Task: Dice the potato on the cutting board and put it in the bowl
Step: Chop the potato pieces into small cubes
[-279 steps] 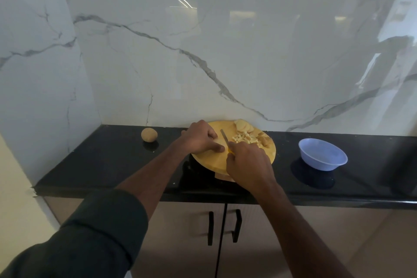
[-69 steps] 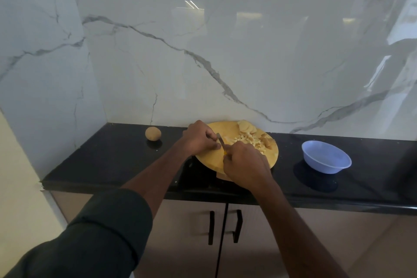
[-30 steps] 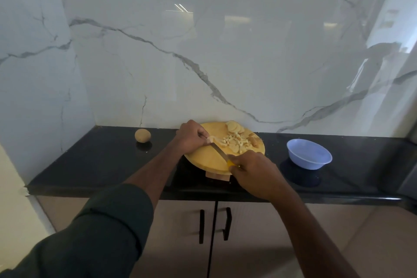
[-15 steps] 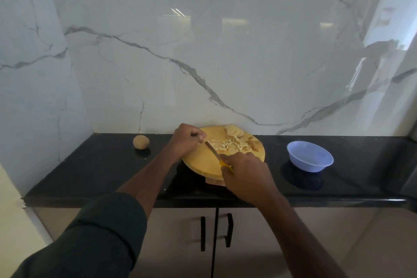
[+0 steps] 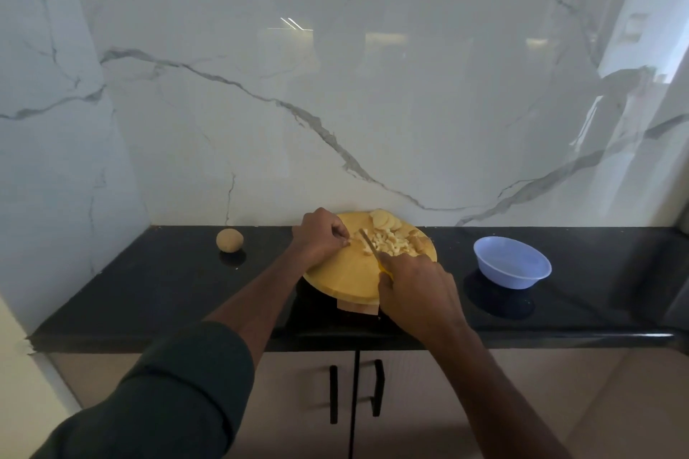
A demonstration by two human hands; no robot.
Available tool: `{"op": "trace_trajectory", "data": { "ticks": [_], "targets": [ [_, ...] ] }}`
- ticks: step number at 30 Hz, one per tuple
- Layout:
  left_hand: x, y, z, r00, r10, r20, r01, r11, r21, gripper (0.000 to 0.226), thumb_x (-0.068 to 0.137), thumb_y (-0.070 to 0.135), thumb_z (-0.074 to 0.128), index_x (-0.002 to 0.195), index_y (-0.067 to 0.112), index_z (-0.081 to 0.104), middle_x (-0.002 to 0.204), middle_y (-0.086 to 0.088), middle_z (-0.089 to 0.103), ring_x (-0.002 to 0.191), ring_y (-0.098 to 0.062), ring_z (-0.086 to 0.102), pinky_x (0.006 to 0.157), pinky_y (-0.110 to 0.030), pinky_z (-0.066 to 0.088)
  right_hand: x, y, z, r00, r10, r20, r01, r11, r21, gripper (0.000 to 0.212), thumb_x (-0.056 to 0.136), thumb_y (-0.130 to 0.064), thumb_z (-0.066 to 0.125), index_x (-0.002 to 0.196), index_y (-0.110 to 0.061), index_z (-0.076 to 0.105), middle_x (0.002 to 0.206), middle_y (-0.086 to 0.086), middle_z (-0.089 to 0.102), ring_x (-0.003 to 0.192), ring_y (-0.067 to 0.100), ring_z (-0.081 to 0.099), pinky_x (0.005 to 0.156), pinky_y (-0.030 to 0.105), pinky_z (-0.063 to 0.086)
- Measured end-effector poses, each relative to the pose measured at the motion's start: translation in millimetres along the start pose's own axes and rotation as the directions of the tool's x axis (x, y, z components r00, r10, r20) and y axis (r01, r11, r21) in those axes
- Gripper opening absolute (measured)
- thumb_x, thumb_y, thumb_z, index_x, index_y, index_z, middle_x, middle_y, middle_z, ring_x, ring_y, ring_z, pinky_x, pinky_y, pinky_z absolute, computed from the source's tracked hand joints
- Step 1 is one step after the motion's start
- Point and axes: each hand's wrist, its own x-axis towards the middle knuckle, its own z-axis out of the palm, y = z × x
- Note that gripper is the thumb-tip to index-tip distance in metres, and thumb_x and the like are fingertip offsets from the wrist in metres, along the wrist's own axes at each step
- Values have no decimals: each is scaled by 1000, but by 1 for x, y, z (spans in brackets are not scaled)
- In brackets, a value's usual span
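Note:
A round wooden cutting board [image 5: 346,278] lies on the black counter. On its far half sits a heap of pale potato dice [image 5: 389,246], with round potato slices [image 5: 386,222] behind it. My right hand [image 5: 415,289] grips a yellow-handled knife [image 5: 369,246], the blade slanting up-left to the left edge of the dice. My left hand [image 5: 320,238] rests at the board's left rim, its curled fingers pinching a small potato piece [image 5: 348,242]. The light blue bowl [image 5: 511,266] stands to the right of the board; nothing shows inside it.
A whole unpeeled potato [image 5: 229,240] sits on the counter [image 5: 149,287] left of the board. The marble wall rises right behind the board. Cabinet doors with black handles [image 5: 356,393] hang below the counter's front edge.
The knife blade has shifted from the board's middle up to the left edge of the dice pile. My left hand stays at the left rim, fingers pinched on a small piece.

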Motion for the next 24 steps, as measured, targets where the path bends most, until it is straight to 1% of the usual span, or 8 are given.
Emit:
{"op": "trace_trajectory", "data": {
  "ticks": [2,5,7,11,13,16,20,24],
  "targets": [
    [-1,3,2,1000,5,-9,-5,1000,-9,6,81,17,81,86,21,80,85,9,74,88,-9,67,88,-35,55,2,6,-3,999,35,-30,-34,999,21,40,102,-33,46,141,-31,55,105,0,68,92,20,65,80,36,56],
    [-1,8,2,999,12,-34,-14,999,-35,1,85,15,78,84,16,78,77,13,67,76,1,60,62,-5,39,5,18,-4,995,61,-85,-54,996,77,42,102,-33,48,144,-30,54,99,1,69,88,20,65,77,37,57],
    [1,10,4,997,15,-71,-20,997,-75,3,86,12,76,84,11,77,78,9,69,73,4,57,62,-6,42,9,29,0,989,61,-135,-42,990,133,45,103,-32,50,148,-29,51,92,2,71,82,19,65,74,38,59],
    [11,12,7,993,-40,-115,18,982,-189,10,89,14,72,82,19,76,85,12,73,83,1,64,80,-24,52,17,52,11,968,58,-243,6,968,253,47,102,-27,55,149,-22,51,75,4,71,66,17,63,63,34,55],
    [20,14,11,990,-55,-128,37,990,-138,14,91,23,71,78,27,73,83,17,71,89,-5,63,90,-38,42,18,59,18,961,68,-267,20,950,313,48,102,-25,57,149,-21,51,72,3,71,60,14,63,59,33,55],
    [32,23,15,989,-69,-133,66,998,-24,16,91,41,70,82,28,74,82,16,68,91,-13,60,89,-42,29,17,65,26,952,81,-297,32,934,357,48,101,-23,57,149,-20,51,65,0,67,54,10,60,53,29,52],
    [46,36,26,987,-102,-128,111,991,69,39,79,61,74,78,22,73,73,12,68,84,-13,59,93,-49,27,19,70,29,945,86,-317,39,929,369,47,101,-20,59,147,-17,52,61,-1,64,51,9,56,49,25,47],
    [61,50,38,974,-186,-131,202,972,120,47,73,67,76,83,22,72,82,7,71,93,-20,62,102,-56,27,18,70,32,946,55,-320,65,934,352,47,101,-19,59,147,-17,53,62,-1,65,51,8,57,49,24,48]
  ]
}}
